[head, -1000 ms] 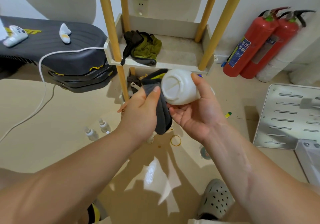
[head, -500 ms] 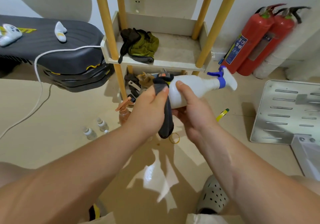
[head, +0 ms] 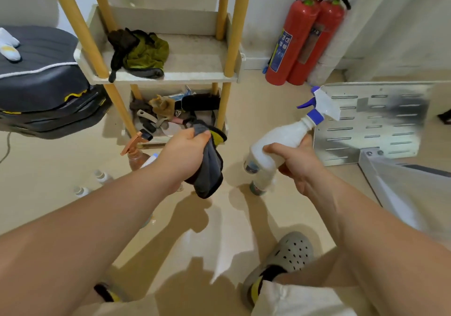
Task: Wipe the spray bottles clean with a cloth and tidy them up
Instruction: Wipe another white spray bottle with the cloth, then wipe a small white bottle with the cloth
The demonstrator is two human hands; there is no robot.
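Beyond the hands stands a shelf rack point(head: 168, 77) with yellow-wooden posts; a green and black bundle of fabric point(head: 141, 53) lies on its upper tray, and gloves and odd tools point(head: 166, 113) fill the lower tray. Up and to the right of the hands, two red fire extinguishers point(head: 305, 39) lean by the wall. Just right of them lies a slotted metal plate point(head: 380, 122). Far left sits a dark padded seat point(head: 41, 83). Below the hands, a grey perforated clog point(head: 285, 257) rests on the beige floor point(head: 48, 169).
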